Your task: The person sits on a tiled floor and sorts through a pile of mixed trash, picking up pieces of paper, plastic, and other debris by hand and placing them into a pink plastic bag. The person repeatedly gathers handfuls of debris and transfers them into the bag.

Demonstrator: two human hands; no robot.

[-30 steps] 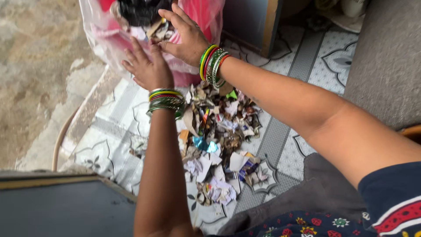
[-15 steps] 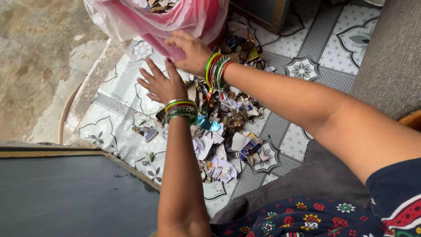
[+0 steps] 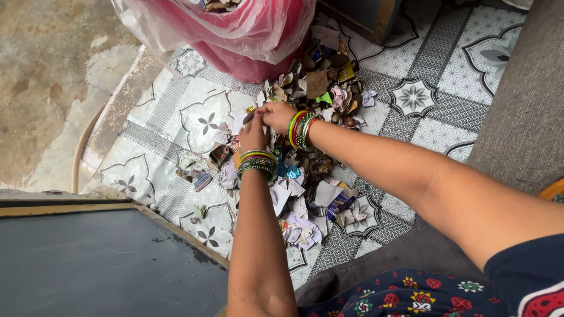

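Scraps (image 3: 305, 176) of torn paper, card and bits of coloured wrapper lie in a loose heap on the patterned floor mat (image 3: 176, 141), running from the foot of the pink bag (image 3: 235, 29) at the mat's far edge down toward its near edge; a few stray bits sit apart toward the mat's left edge; both hands meet over the upper part of the heap, touching each other; left hand (image 3: 254, 132) is bent down onto the scraps with its fingers closed on some of them, though exactly which pieces cannot be told; right hand (image 3: 278, 114) is curled just beside it, fingers pinched on a small piece at the same spot; each wrist wears a stack of green, yellow and red bangles (image 3: 257, 164); bag stands open at the far edge, clear plastic over pink, with more scraps showing in its mouth; bare concrete floor (image 3: 41, 76) lies beyond the mat's left edge; a dark board (image 3: 100, 264) with a wooden frame covers the near left corner; a grey cushion (image 3: 517, 117) borders the mat's right edge.
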